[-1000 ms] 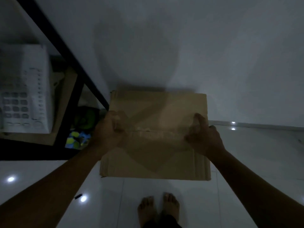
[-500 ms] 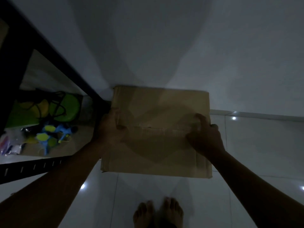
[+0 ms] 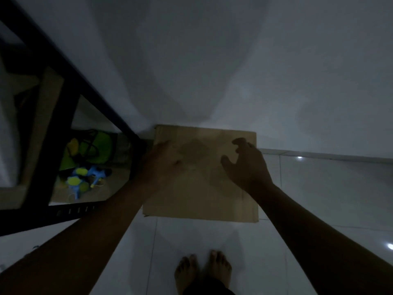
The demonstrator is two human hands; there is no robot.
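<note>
1. The cardboard box point(image 3: 202, 188) now lies flat on the floor point(image 3: 319, 199), under both hands, its far edge against the wall point(image 3: 212, 60). Half a second ago both hands gripped it near its taped middle.
2. The right hand point(image 3: 246, 165) has let go. It hovers over the box's right part with thumb and fingers apart and loosely curled, holding nothing.
3. The left hand point(image 3: 163, 165) has loosened too. It seems to rest spread on the box's left part, fingers reaching toward the far corner, though dim light and blur hide how firmly it presses.
4. Left of the left hand stands a black shelf frame point(image 3: 85, 86). Its low shelf carries a green bag point(image 3: 102, 147) and blue and yellow toys point(image 3: 85, 177).
5. The person's bare feet point(image 3: 202, 271) stand behind the hands, just short of the box's near edge.
6. Judged from this, the box has been set down beside the shelf, and the placing looks all but done. Only the left hand's touch remains to be lifted.
</note>
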